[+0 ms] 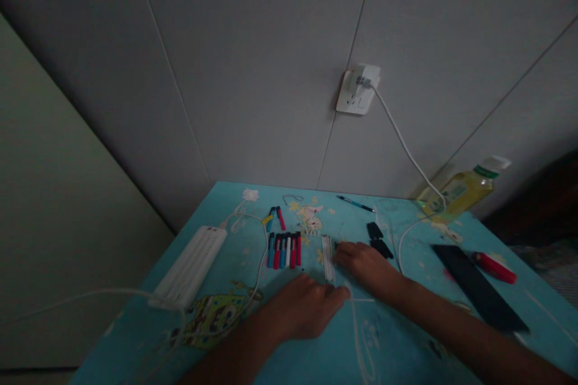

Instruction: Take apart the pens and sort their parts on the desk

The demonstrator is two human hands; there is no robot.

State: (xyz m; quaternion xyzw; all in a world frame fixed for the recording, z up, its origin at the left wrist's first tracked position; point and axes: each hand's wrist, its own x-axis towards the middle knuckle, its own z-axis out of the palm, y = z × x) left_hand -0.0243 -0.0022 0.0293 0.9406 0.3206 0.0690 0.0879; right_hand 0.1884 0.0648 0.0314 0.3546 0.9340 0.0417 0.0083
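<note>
My left hand (311,307) rests low over the table with its fingers curled under and the thumb pointing right; whatever may be inside the fingers is hidden. Thin whitish sticks (328,260) lie side by side just beyond it, looking like pen refills. At their right edge is my right hand (365,264), palm down with fingers bent together. A small dark bit shows by its fingertips, too small to name. Left of the sticks, several short red, blue and white pen-like tubes with dark ends (283,251) lie in a row. Two more tubes (280,218) lie behind them.
A white power strip (189,264) with a cable lies left. Behind are a blue pen (356,203) and black pieces (382,248). To the right are a dark flat strip (478,289), a red object (494,267) and a yellow-liquid bottle (460,195). A charger cable (400,135) hangs from the wall socket.
</note>
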